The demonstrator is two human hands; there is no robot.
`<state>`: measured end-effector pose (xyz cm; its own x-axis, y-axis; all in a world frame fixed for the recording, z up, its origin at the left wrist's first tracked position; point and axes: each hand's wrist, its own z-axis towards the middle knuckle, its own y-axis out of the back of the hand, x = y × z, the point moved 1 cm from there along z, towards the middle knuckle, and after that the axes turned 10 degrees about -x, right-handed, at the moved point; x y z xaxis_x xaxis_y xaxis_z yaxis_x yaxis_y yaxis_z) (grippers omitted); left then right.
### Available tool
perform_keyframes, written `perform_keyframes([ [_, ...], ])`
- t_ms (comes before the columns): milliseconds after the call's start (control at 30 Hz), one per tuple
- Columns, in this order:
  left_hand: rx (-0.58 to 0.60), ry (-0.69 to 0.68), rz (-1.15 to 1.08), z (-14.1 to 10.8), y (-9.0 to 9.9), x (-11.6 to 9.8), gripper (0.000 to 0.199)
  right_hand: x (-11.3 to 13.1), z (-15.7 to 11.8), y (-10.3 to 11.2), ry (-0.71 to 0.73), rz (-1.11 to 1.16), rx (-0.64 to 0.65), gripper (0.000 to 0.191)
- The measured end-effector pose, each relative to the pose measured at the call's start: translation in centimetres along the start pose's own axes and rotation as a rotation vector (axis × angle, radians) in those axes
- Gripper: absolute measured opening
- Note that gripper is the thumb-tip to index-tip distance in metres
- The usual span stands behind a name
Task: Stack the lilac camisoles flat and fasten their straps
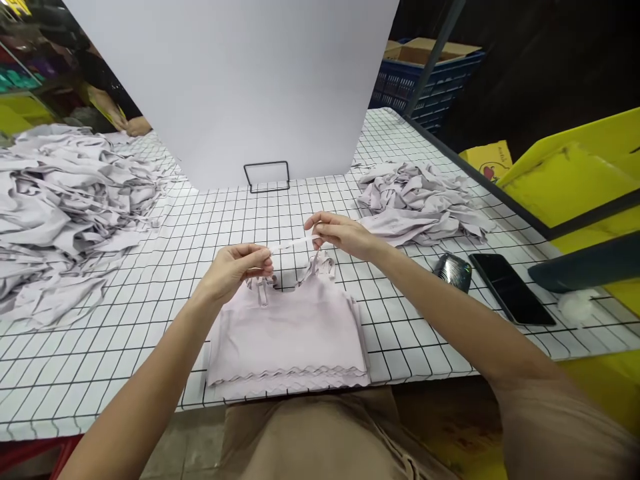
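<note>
My left hand (pixel 235 270) pinches one end of a thin pale strap (pixel 294 243), and my right hand (pixel 343 235) pinches the other end. Between the two hands the strap is held nearly straight, just above the top of a garment stack. The stack of pale pink tops (pixel 290 333) lies flat at the table's front edge, wavy hems towards me. Gathered straps show at its upper corners, partly behind my fingers. Whether the strap I hold is joined to the upper top is hard to make out.
A large pale fabric heap (pixel 55 207) covers the left side; a smaller fabric pile (pixel 420 200) lies right. A white board (pixel 240 93) with a wire stand (pixel 267 177) rises ahead. Right are a black glossy object (pixel 454 272) and a phone (pixel 511 288). Another person's hands (pixel 130 125) show back left.
</note>
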<state>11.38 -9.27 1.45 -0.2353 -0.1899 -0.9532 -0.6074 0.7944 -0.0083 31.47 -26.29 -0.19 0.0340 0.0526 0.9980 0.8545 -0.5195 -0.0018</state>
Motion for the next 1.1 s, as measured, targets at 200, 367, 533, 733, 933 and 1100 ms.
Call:
perform_keyframes([
  [200,-0.072,-0.049,0.046,0.7,1.6,0.8,0.035,-1.3,1.0,0.0,0.068,-0.066,0.026,0.02],
  [367,-0.267,-0.369,0.242,1.2,1.7,0.2,0.026,-2.5,1.2,-0.1,0.309,-0.278,-0.061,0.025],
  [533,-0.293,-1.053,0.631,-1.3,-0.6,-0.7,0.009,-3.7,1.1,-1.2,0.711,-0.659,-0.324,0.02],
  [733,-0.117,-1.278,0.843,-4.1,-2.6,2.7,0.018,-3.7,0.9,-1.9,0.633,-0.727,-0.404,0.021],
  [933,-0.168,-1.368,0.873,-4.6,-2.3,5.2,0.018,-4.0,1.2,-1.2,0.243,-0.655,-0.222,0.031],
  [1100,-0.187,-1.409,0.85,-4.9,-2.3,6.0,0.017,-2.8,0.5,0.0,0.262,-0.658,0.054,0.026],
])
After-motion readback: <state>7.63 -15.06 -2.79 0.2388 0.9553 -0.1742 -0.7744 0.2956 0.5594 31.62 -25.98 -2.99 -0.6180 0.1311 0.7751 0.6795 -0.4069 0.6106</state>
